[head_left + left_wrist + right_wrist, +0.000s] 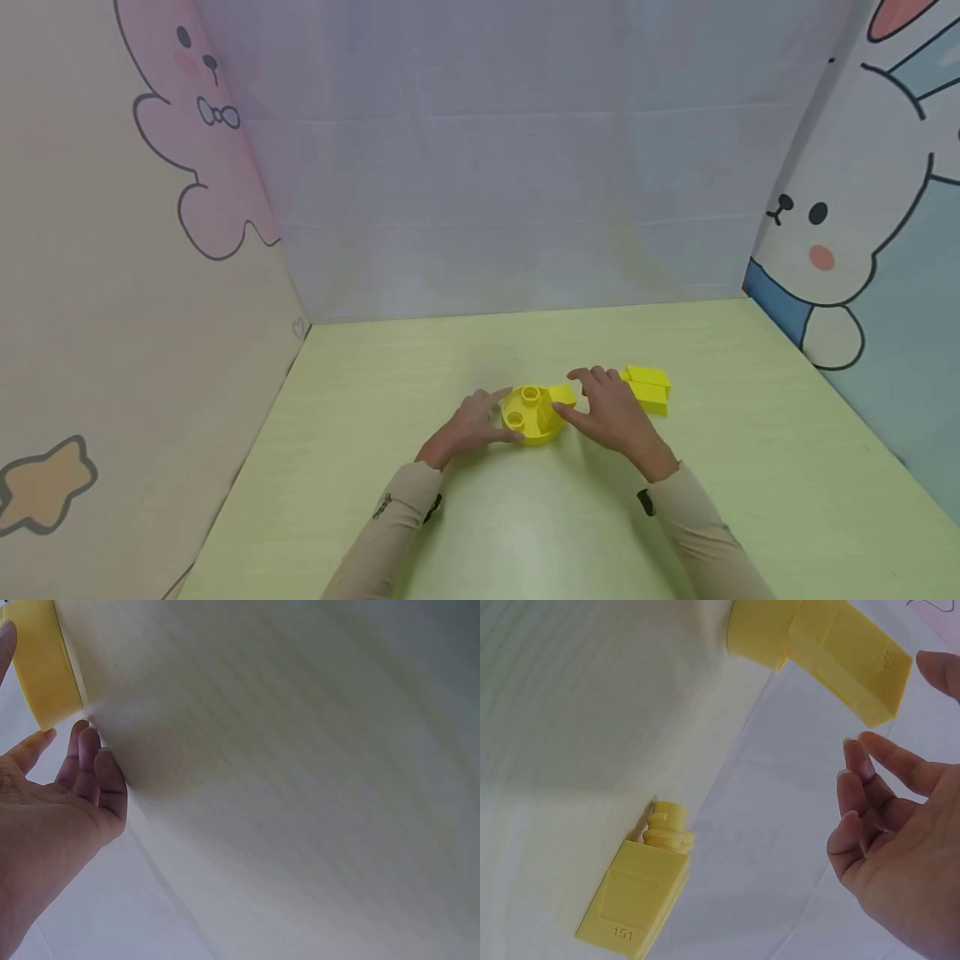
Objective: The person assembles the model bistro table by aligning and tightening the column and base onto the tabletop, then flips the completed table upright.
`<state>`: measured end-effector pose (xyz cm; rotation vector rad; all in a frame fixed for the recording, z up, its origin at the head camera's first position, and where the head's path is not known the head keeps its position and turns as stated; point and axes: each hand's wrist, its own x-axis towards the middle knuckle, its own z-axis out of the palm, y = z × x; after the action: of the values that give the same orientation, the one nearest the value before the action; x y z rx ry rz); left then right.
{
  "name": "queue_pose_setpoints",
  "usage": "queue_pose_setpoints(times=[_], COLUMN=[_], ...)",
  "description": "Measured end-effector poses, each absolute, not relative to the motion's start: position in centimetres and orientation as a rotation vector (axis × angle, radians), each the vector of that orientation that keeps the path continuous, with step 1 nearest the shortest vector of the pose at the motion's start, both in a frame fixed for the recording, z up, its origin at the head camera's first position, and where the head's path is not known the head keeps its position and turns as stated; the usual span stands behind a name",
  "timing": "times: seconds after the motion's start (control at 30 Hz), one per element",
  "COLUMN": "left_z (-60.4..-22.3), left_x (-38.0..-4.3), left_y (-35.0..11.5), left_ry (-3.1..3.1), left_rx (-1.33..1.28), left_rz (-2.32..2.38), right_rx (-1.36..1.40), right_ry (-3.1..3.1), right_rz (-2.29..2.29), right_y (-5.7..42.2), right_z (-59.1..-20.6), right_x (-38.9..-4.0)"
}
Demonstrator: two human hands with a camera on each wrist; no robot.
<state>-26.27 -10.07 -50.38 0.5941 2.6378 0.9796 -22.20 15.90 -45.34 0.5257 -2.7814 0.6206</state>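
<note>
A round yellow base (534, 433) with raised round sockets lies on the table in the head view. My left hand (474, 422) holds its left side between thumb and index finger; the other fingers are loosely bent beside it in the left wrist view. A yellow block (855, 656) sits in the base, tilted out to the right. My right hand (613, 410) is just right of this block, its thumb and index finger spread around the block's end. The right wrist view shows a gap between fingertips and block.
Right of my right hand lies another yellow block (648, 397), marked 151, with a ridged round peg (667, 825) at one end. The pale yellow-green table (360, 383) meets a light curtain (510, 208) behind and printed cartoon walls at both sides.
</note>
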Motion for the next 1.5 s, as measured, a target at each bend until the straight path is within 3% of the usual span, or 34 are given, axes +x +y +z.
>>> queue_pose_setpoints(times=[1.5], left_z=[-50.3], left_x=[-26.1], left_y=[-9.9], left_ry=[2.652], left_rx=[0.605], left_rz=[0.965], right_rx=[0.445], right_ry=[-2.669], right_rz=[0.418], right_y=[15.0], right_z=[-45.4], right_x=[-20.6])
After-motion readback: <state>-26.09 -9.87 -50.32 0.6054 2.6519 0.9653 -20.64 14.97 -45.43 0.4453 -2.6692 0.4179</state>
